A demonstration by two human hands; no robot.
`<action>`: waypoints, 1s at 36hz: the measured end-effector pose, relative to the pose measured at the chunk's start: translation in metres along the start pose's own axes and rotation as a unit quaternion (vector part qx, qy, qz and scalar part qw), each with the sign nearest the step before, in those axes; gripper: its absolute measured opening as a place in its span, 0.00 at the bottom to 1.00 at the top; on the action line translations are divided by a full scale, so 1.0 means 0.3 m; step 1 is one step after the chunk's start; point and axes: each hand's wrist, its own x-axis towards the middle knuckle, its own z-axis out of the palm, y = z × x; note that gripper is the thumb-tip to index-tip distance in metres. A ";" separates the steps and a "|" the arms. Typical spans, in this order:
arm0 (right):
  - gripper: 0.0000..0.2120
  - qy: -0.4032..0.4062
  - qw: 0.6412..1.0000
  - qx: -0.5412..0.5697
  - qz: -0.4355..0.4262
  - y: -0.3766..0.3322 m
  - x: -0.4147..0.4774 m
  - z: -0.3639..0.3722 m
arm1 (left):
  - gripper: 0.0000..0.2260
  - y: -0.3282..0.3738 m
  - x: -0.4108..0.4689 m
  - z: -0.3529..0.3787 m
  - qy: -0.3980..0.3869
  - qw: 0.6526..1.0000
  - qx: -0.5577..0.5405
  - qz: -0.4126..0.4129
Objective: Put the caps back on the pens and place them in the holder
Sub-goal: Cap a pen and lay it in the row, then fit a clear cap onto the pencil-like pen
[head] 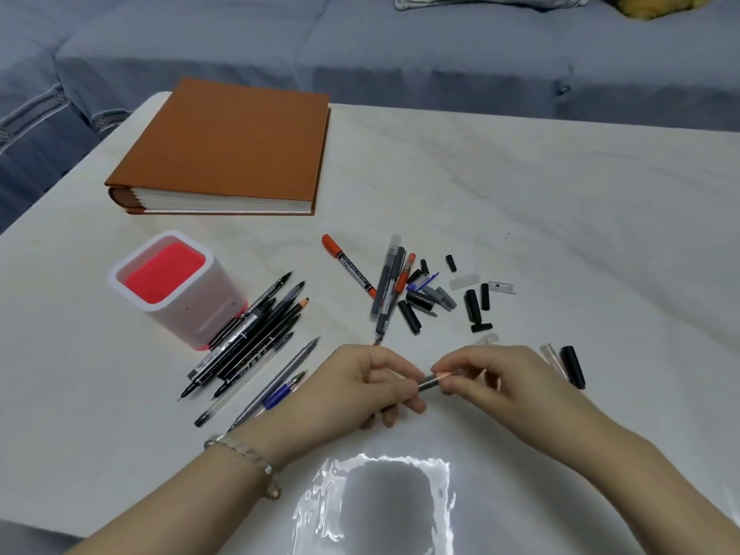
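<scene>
Grey-barrelled and slim, the pen (426,381) lies roughly level between both hands, its long axis running left to right above the white table (560,218). Left hand (372,384) is curled shut around the barrel; right hand (486,374) pinches what seems a clear cap (442,376) at the pen's exposed end, thumb and forefinger closed. Capping looks like a straight push leftward along that axis. Empty, the pink-lined holder (176,288) stands well left, nearer the left hand.

The bench (520,186) looks like smooth, faintly veined marble under glossy film. The holder (176,290) is matt plastic, the album (228,142) has a grained leather-like cover, and the sofa (360,54) is cloth.
</scene>
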 end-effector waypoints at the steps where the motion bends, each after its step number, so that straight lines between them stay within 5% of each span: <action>1: 0.09 0.000 0.999 -0.036 0.019 0.017 -0.001 0.003 | 0.07 -0.011 0.012 -0.002 0.040 0.997 0.063 0.029; 5: 0.10 0.087 0.979 -0.148 0.108 0.112 -0.028 -0.007 | 0.16 -0.028 0.057 -0.043 0.204 0.921 0.302 0.137; 7: 0.09 0.144 0.957 -0.193 0.160 0.147 -0.054 -0.030 | 0.16 -0.030 0.079 -0.069 0.263 0.887 0.339 0.171; 16: 0.11 0.158 0.904 -0.305 0.255 0.221 -0.108 -0.026 | 0.17 -0.050 0.135 -0.115 0.281 0.854 0.414 0.141; 21: 0.13 0.152 0.912 -0.280 0.257 0.213 -0.100 -0.016 | 0.12 -0.083 0.059 -0.139 0.295 0.819 0.467 0.157; 24: 0.14 0.148 0.926 -0.248 0.241 0.188 -0.084 -0.006 | 0.20 -0.103 -0.005 -0.123 0.269 0.812 0.495 0.153; 28: 0.13 0.144 0.962 -0.138 0.187 0.126 -0.057 0.029 | 0.10 -0.154 -0.041 -0.095 0.238 0.805 0.525 0.140; 36: 0.14 0.089 0.990 -0.029 0.105 0.047 -0.010 0.072 | 0.08 -0.172 -0.044 -0.101 0.258 0.789 0.552 0.076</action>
